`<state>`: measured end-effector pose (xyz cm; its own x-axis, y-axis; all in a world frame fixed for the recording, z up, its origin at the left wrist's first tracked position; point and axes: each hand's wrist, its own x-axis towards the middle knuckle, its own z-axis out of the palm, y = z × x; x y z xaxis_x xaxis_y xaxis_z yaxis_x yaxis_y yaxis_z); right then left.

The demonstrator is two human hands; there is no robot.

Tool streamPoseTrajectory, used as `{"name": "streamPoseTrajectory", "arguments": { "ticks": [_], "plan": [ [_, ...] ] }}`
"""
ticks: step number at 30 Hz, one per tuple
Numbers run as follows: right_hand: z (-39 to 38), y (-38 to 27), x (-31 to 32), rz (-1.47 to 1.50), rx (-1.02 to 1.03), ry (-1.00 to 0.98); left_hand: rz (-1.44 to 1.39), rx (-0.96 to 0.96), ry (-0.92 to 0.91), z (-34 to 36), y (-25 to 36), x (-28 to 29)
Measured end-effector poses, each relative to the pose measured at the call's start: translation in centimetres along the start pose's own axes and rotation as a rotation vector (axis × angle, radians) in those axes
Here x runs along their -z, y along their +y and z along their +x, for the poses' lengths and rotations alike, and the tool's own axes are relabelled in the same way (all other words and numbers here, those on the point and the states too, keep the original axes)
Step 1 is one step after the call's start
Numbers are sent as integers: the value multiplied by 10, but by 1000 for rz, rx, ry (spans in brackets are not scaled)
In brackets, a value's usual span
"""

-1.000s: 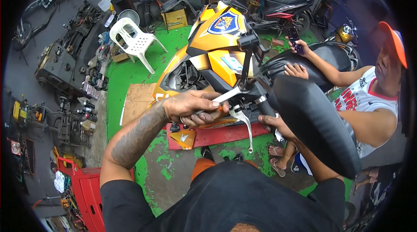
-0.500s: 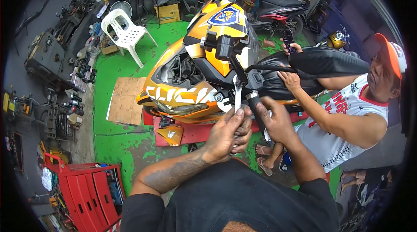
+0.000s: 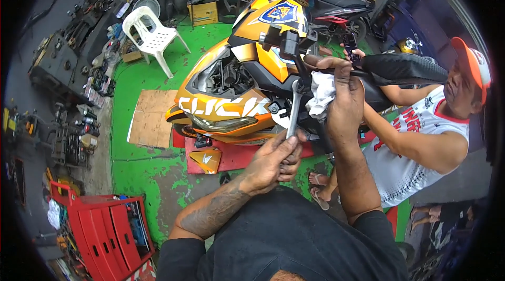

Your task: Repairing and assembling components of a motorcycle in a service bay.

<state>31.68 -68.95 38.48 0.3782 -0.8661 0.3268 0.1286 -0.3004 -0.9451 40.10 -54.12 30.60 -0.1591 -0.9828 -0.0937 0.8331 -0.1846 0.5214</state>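
Wrench (image 3: 295, 111) clasped in left grip (image 3: 280, 159), rag (image 3: 322, 93) in curled right grip (image 3: 346, 103), mirror (image 3: 406, 66) beside co-worker (image 3: 421, 136)

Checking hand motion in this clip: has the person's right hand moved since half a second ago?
Yes, upward in the picture: the right hand was well below the feet of the white chair and now reaches their level.
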Motion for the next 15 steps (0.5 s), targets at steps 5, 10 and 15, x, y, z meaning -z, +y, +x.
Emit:
{"name": "streamPoseTrajectory", "arguments": {
  "ticks": [5, 10, 15],
  "plan": [
    [-5, 13, -22, 266, 130, 102, -16, 75, -32, 2, -17, -14],
    [4, 4, 0, 225, -52, 104, 145, 180, -133, -45, 0, 62],
    [49, -22, 17, -7, -188, -330, 233, -86, 353, -97, 29, 156]
  ]
}}
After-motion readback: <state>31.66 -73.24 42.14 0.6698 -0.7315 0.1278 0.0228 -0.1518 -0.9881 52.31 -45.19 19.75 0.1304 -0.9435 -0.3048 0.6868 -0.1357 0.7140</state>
